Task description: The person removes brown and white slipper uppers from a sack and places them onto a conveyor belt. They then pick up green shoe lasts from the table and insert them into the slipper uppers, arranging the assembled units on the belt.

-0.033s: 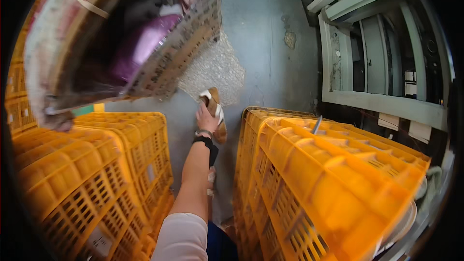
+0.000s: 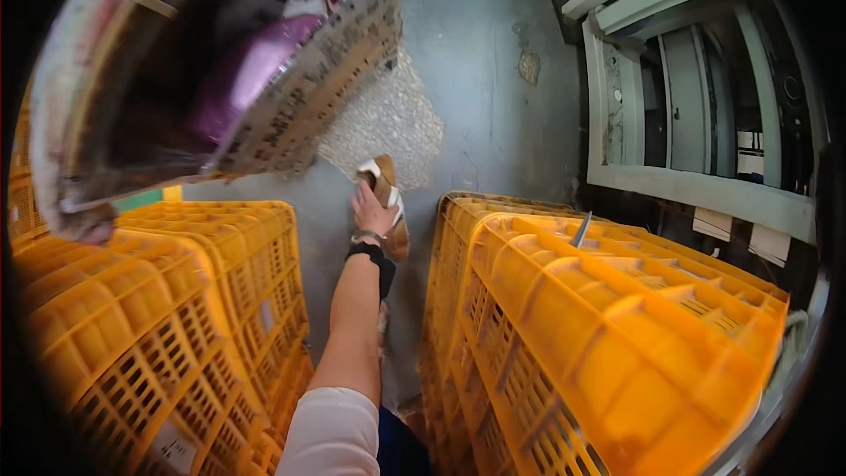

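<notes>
Our left hand (image 2: pixel 374 214) hangs between left and right yellow crates (image 2: pixel 617 317).
We see it loosely half-open, seemingly empty, over a brown-and-white shoe (image 2: pixel 389 178).

Around the shoe (image 2: pixel 385 174) on the floor (image 2: pixel 493 62), left-hand crates (image 2: pixel 159 282) stand at eight o'clock, right-hand crates (image 2: pixel 608 300) at four. A bag (image 2: pixel 308 88) holding a packet (image 2: pixel 251 70) sits at ten, a frame (image 2: pixel 696 194) at two.

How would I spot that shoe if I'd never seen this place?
Between the two banks of orange crates runs grey floor. Follow it up to the pale speckled patch. At its lower edge, by the person's hand, is the shoe, set apart from the grey floor by its brown and white colouring.
</notes>
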Demonstrator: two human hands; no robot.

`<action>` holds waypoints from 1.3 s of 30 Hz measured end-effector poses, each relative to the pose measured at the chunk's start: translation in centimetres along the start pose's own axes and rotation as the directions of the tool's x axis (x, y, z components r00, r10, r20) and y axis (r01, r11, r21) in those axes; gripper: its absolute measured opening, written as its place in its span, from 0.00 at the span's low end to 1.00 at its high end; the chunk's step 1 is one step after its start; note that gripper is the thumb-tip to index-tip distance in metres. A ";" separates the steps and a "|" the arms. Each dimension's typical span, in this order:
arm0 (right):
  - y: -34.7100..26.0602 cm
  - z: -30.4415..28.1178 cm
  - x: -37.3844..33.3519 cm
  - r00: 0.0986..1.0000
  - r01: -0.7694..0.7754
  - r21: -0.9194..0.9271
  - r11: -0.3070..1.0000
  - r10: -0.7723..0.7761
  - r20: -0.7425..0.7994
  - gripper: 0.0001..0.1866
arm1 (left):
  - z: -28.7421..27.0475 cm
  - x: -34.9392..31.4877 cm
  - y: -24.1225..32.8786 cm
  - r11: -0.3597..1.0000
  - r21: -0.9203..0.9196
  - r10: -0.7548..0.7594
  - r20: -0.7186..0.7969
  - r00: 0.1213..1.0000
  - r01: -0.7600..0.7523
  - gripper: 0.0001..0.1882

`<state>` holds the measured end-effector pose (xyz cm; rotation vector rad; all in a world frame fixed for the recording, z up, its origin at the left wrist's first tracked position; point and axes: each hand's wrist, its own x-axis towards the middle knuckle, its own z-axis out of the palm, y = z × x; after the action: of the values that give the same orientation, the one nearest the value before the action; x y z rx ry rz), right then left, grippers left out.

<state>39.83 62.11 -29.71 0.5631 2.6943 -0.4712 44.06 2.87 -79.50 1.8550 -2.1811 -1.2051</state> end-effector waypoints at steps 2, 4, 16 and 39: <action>-0.3 0.7 0.5 1.000 -0.016 -0.028 0.999 0.017 0.019 0.22 | 1.8 -0.1 -1.1 0.998 0.023 -0.053 -0.030 0.998 0.053 0.38; -0.3 0.6 0.3 0.998 -0.041 -0.040 0.998 0.042 0.039 0.21 | 1.7 -2.1 -1.7 0.973 0.226 -0.065 0.490 0.869 -0.055 0.28; 3.1 -8.7 -6.6 0.984 -0.040 0.186 0.982 0.007 0.178 0.20 | -25.8 -16.1 7.9 0.282 -0.907 -0.426 0.174 0.888 0.313 0.12; -27.5 -20.7 -19.6 0.667 0.741 0.417 0.526 -0.646 -0.370 0.26 | -44.4 -35.7 56.0 0.420 -0.518 0.625 0.761 0.177 0.746 0.21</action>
<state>39.33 39.98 3.14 -0.4669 2.8389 -1.5004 29.77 9.28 -1.12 0.3770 -0.5385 -3.3600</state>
